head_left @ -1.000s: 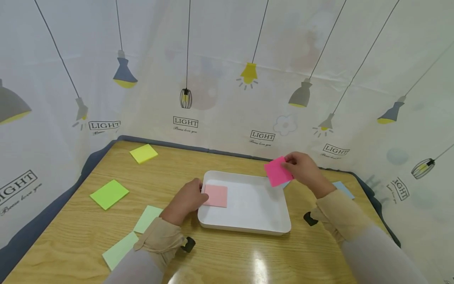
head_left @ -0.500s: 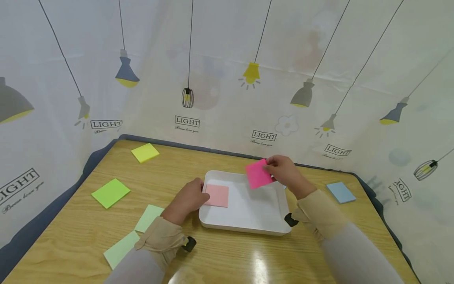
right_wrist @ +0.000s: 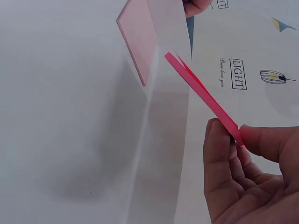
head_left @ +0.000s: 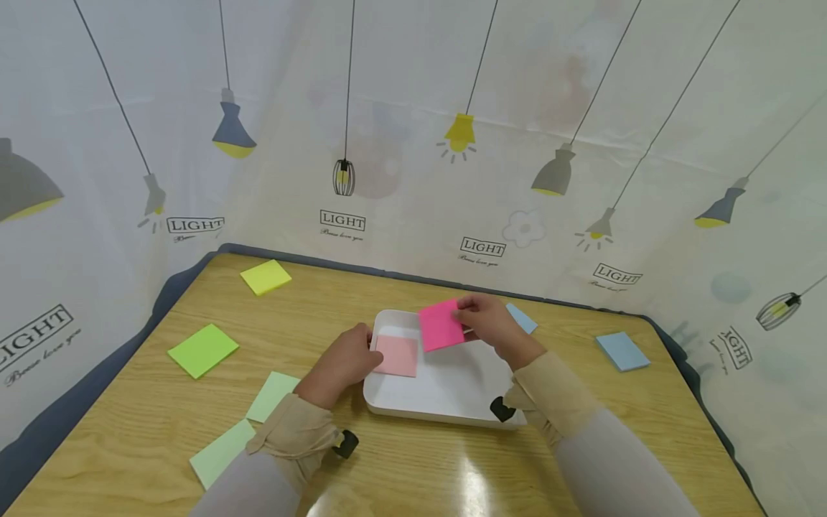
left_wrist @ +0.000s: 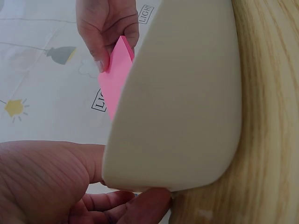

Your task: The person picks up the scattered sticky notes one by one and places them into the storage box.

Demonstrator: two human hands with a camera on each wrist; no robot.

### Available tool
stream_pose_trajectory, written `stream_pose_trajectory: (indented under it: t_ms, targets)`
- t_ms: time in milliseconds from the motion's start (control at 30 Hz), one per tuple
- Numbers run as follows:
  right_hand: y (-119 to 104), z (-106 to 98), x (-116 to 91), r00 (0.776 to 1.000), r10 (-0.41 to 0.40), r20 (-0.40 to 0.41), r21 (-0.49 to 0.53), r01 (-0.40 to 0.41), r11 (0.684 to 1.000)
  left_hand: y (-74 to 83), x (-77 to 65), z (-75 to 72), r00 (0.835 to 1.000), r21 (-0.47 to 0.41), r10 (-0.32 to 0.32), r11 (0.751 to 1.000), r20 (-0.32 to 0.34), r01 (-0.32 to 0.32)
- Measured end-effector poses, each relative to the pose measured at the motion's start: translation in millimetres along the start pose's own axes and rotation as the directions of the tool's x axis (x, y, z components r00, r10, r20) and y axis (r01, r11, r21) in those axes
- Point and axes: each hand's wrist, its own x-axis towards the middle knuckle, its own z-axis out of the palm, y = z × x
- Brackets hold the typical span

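My right hand (head_left: pixel 494 324) pinches a hot-pink sticky note pad (head_left: pixel 442 325) by its right edge, held above the white tray (head_left: pixel 439 395). In the right wrist view the pad (right_wrist: pixel 201 95) is seen edge-on between thumb and fingers, its top sheet lifting slightly. A light pink sticky note pad (head_left: pixel 397 356) lies in the left part of the tray. At the tray's left wall, my left hand (head_left: pixel 342 362) grips the rim, thumb over the inside. The left wrist view shows its fingers (left_wrist: pixel 149 205) under the tray's outer wall.
On the table (head_left: pixel 413 474) lie a yellow pad (head_left: pixel 265 277), a bright green pad (head_left: pixel 203 350) and two pale green pads (head_left: pixel 271 395) at left. One blue pad (head_left: pixel 520 318) sits behind the tray, another blue pad (head_left: pixel 622 351) to the right. A printed curtain hangs behind.
My right hand has moved left with the hot-pink pad, from the tray's far right corner to over its middle, near the light pink pad. The left hand has kept its hold on the tray.
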Motion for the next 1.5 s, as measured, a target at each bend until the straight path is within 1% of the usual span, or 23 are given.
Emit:
stream_pose_trajectory:
  t_ms: [133,367,500,733,900,1033,1167,1333,1500]
  targets:
    - [3.0,8.6,1.3,1.000,0.019,0.008,0.036,-0.020,0.999,0.0,0.2,-0.1,1.000,-0.004,-0.002,1.000,0.004,0.002]
    - [5.9,24.5,2.4,0.996,0.079,0.030,0.087,-0.082,0.993,-0.7,-0.9,-0.4,1.000,-0.014,-0.018,1.000,0.010,0.018]
    - [4.9,31.0,1.8,0.995,0.092,0.044,0.094,-0.096,0.991,-0.8,-2.2,0.0,1.000,-0.014,-0.016,1.000,0.013,0.016]
    - [-0.2,40.1,1.9,0.994,0.078,0.078,0.075,-0.084,0.994,-1.8,-1.7,0.7,1.000,-0.004,-0.007,1.000,0.009,0.007]
    - [-7.0,44.0,-0.1,0.989,0.091,0.118,0.065,-0.099,0.993,-1.8,-2.0,0.5,1.000,-0.008,-0.005,1.000,0.009,0.005]
    - [-8.1,47.3,1.9,0.983,0.096,0.156,0.074,-0.108,0.991,-1.5,-2.0,0.0,1.000,-0.016,-0.016,1.000,0.014,0.016]
    - [-5.7,51.9,6.3,0.978,0.098,0.183,0.081,-0.114,0.990,-0.6,-2.7,-1.3,1.000,-0.012,-0.005,1.000,0.013,0.005]
    - [-6.2,56.4,10.3,0.971,0.105,0.214,0.058,-0.120,0.991,0.5,-4.0,-2.8,1.000,-0.006,0.009,1.000,0.008,-0.009]
    - [-6.7,58.8,13.5,0.965,0.119,0.233,0.019,-0.127,0.992,1.4,-3.9,-3.7,1.000,-0.012,0.008,1.000,0.009,-0.008]
